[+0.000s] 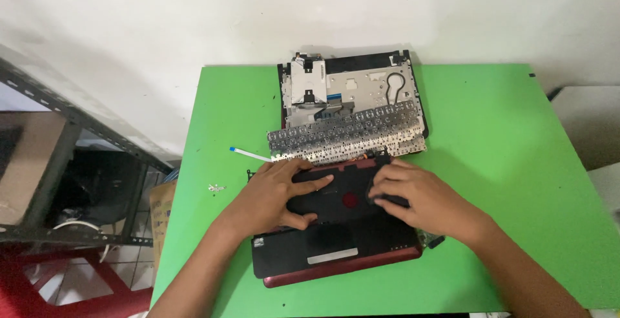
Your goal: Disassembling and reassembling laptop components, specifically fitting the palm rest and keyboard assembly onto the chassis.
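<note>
A green table (516, 163) is seen from above, set against a white wall. A dismantled laptop (336, 253) with a dark red edge lies near the table's front. A black panel (339, 192) resting on the laptop is held at both ends. The left hand (274, 195) is laid flat, fingers spread, over the panel's left end. The right hand (413, 195) is curled over its right end, fingers bent down onto it. Just behind the hands, a detached keyboard (349, 137) is seen face down, leaning on a metal frame (349, 88). A white ribbon cable (248, 154) and small screws (216, 188) lie to the left.
</note>
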